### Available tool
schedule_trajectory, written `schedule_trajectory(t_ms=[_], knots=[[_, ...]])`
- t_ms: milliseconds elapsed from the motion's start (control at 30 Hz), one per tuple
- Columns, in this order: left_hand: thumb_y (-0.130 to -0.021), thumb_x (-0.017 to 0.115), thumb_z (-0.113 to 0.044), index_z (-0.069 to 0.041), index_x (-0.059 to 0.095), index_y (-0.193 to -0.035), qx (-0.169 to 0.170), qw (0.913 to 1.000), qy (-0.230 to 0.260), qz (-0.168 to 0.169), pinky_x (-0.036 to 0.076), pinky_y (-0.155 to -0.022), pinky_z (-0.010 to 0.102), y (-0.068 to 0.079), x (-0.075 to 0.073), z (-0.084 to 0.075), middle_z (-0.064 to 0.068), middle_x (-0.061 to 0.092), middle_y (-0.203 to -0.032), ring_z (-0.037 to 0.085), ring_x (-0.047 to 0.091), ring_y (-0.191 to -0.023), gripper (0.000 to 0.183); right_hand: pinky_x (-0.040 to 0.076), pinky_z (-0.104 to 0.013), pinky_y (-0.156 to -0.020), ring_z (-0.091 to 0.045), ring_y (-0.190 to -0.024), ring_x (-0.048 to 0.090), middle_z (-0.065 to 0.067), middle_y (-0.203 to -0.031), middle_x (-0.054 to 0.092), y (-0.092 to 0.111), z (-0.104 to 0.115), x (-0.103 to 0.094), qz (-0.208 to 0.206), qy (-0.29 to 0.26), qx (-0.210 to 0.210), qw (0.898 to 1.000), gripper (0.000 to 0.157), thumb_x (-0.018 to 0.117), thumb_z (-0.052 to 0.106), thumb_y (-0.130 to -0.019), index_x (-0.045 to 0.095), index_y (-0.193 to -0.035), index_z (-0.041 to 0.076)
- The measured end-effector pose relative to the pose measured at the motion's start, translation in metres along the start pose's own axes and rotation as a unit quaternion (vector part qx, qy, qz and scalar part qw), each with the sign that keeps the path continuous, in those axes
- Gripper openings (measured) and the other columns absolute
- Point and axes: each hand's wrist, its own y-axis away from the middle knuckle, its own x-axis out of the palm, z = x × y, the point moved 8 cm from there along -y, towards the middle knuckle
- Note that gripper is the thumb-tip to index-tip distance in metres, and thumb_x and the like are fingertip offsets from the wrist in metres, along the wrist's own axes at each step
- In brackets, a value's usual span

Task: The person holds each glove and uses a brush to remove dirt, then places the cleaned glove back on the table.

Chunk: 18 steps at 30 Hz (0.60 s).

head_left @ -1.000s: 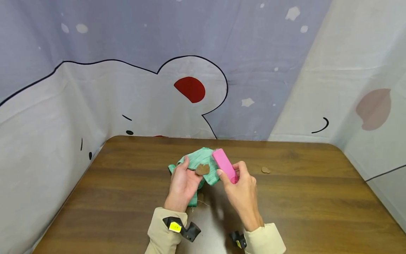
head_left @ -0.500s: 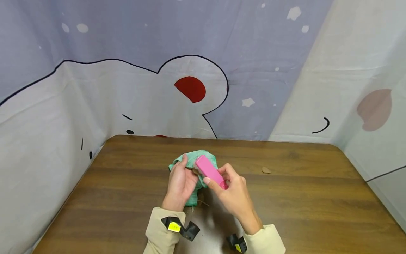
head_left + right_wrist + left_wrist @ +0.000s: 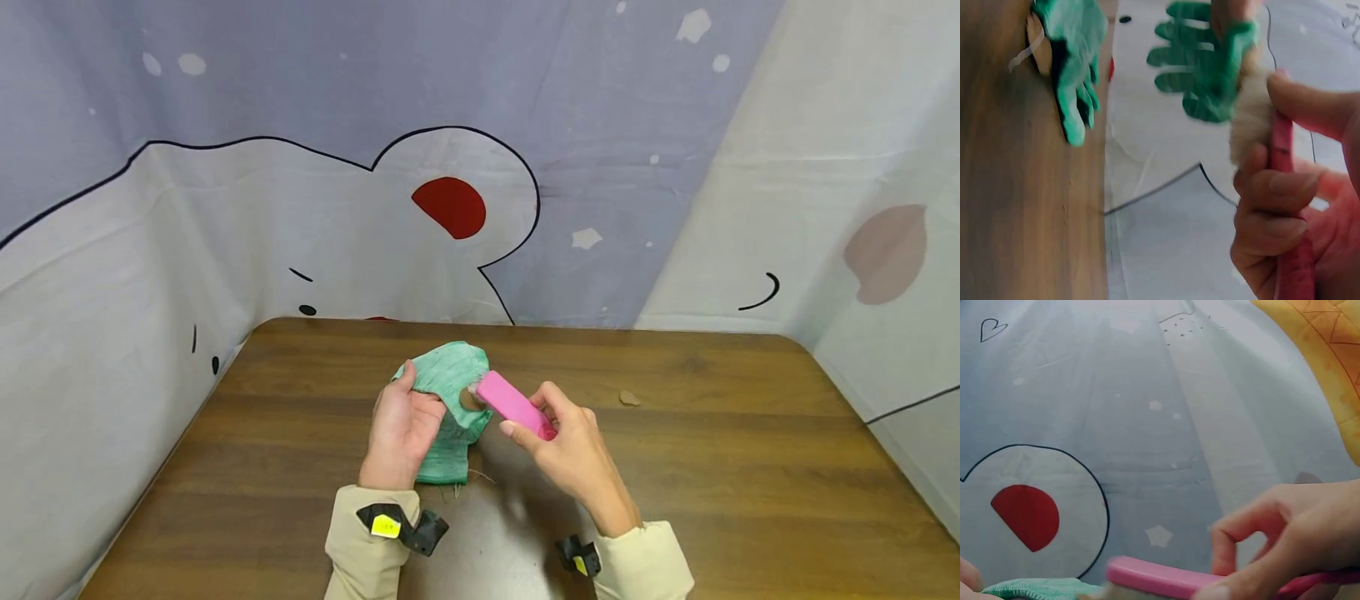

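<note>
My left hand [image 3: 401,421] holds a green glove [image 3: 453,367] above the table, palm turned up and thumb raised. A brown patch [image 3: 471,398] shows on the glove. In the right wrist view its green fingers [image 3: 1188,59] hang spread out. My right hand [image 3: 570,442] grips a pink brush [image 3: 513,404] between thumb and fingers. The brush's pale bristles [image 3: 1250,119] face the held glove, close to the brown patch; whether they touch it is hard to tell. A second green glove [image 3: 1075,56] lies on the table below, with a loose thread.
A small brown piece [image 3: 629,398] lies on the wooden table [image 3: 712,467], right of the hands. Printed curtains [image 3: 600,167] hang behind the table and along its sides. Each wrist carries a black camera mount [image 3: 405,527].
The brush first swept left over the brown patch, then back a little to the right. My left hand has shifted left, and the held glove now hangs more spread out.
</note>
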Motion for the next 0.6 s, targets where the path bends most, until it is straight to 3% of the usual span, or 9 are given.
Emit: schedule_trajectory(t_ms=[200, 600], knots=[[-0.102, 0.018, -0.024, -0.003, 0.000, -0.145, -0.011, 0.9998, -0.010, 0.013, 0.014, -0.112, 0.037, -0.003, 0.003, 0.002, 0.011, 0.003, -0.152, 0.024, 0.007, -0.139, 0.052, 0.040, -0.027, -0.053, -0.015, -0.059, 0.051, 0.006, -0.067, 0.056, -0.003, -0.013, -0.010, 0.024, 0.014, 0.019, 0.999, 0.029, 0.078, 0.033, -0.072, 0.054, -0.084, 0.021], [-0.102, 0.020, -0.025, -0.004, 0.002, -0.146, -0.033, 0.9990, -0.019, 0.025, 0.015, -0.112, 0.037, -0.003, 0.003, 0.013, 0.011, 0.005, -0.152, 0.026, 0.009, -0.139, 0.052, 0.041, -0.029, -0.054, -0.016, -0.060, 0.052, 0.004, -0.068, 0.057, -0.004, -0.022, -0.021, 0.022, 0.035, 0.037, 0.998, 0.031, 0.078, 0.034, -0.072, 0.055, -0.086, 0.020]])
